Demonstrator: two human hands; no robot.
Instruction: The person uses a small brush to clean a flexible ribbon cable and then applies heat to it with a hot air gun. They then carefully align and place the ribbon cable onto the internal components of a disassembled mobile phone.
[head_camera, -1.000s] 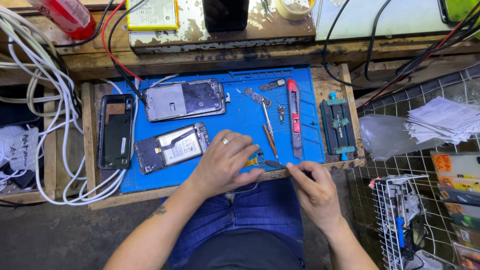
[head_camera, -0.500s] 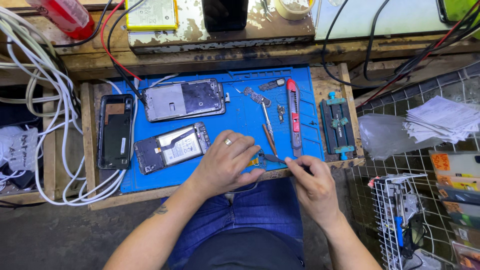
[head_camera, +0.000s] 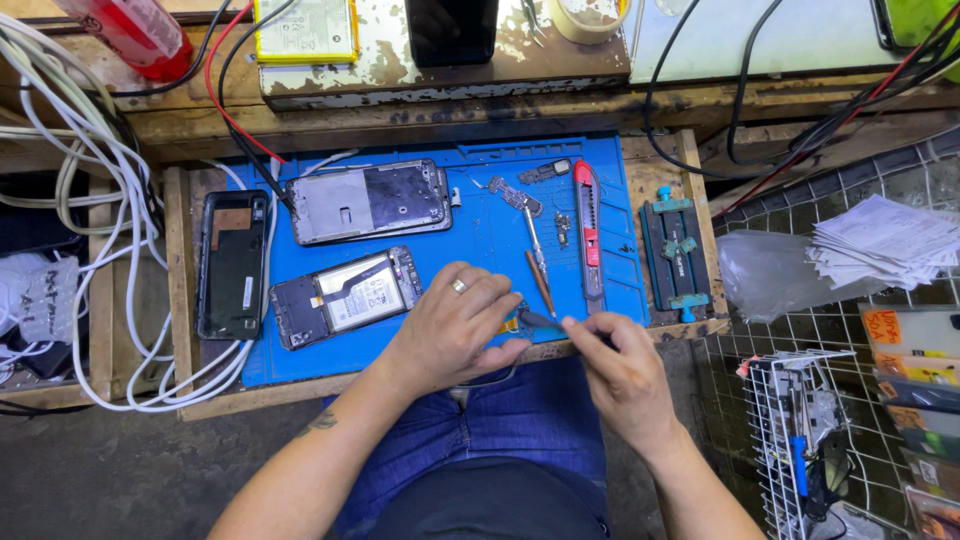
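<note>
One small part (head_camera: 512, 322), probably a flex piece though too tiny to tell, is lying at the blue mat's (head_camera: 480, 230) front edge, the left hand (head_camera: 455, 325) pressing it flat while the right hand (head_camera: 612, 362) is pinching tweezers (head_camera: 540, 320) onto it, best kept low and steady.

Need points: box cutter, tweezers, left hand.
Box cutter (head_camera: 588, 230), head view, on its red body.
Tweezers (head_camera: 538, 319), head view, on the dark tip between the hands.
Left hand (head_camera: 455, 325), head view, on the back of the hand.
</note>
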